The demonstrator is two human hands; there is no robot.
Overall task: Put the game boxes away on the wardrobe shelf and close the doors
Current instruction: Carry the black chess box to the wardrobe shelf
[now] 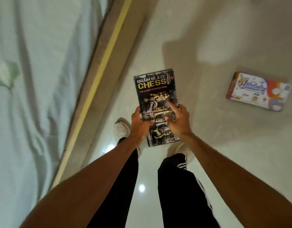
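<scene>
**Chess box in both hands; second box on floor**

The black rectangular cardboard chess box (156, 96) is held above the glossy pale tiled floor (216, 145), near centre. The left hand (138, 122) grips its 9 o'clock edge, fingers curled beneath and thumb across the cover. The right hand (179, 122) grips the 3 o'clock edge, thumb and forefinger spread on the cover. A white multicoloured cardboard game box (258, 91) lies flat on the floor at 3 o'clock, well apart. A pale-sheeted bed (35, 96) is at 9 o'clock.

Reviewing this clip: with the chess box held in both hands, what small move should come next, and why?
Probably shift the chess box into the left hand and free the right hand for the colourful box, lying on the floor to the right; both hands hold one box now.
</scene>
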